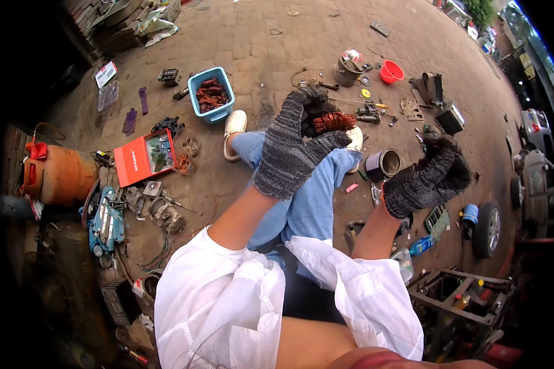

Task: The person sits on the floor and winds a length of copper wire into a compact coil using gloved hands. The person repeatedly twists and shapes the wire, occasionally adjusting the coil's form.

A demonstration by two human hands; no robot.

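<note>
My left hand (298, 141), in a dark grey knit glove, is raised above my knees with its fingers curled round a copper wire winding (333, 122). The winding's reddish strands stick out to the right between thumb and fingers, and its inner end is hidden by the glove. Out to the right, my right hand (428, 178) wears a matching glove, with its fingers bent inward; what they hold, if anything, cannot be made out. A blue plastic bin (229, 86) of reddish-brown copper windings stands on the ground beyond my left foot.
An orange gas cylinder (68, 175), a red open box (132, 161) and a blue machine part (106, 221) lie left. Ahead right are a red bowl (391, 72) and a metal can (385, 164). A wheel (487, 229) and a metal frame (455, 301) stand right.
</note>
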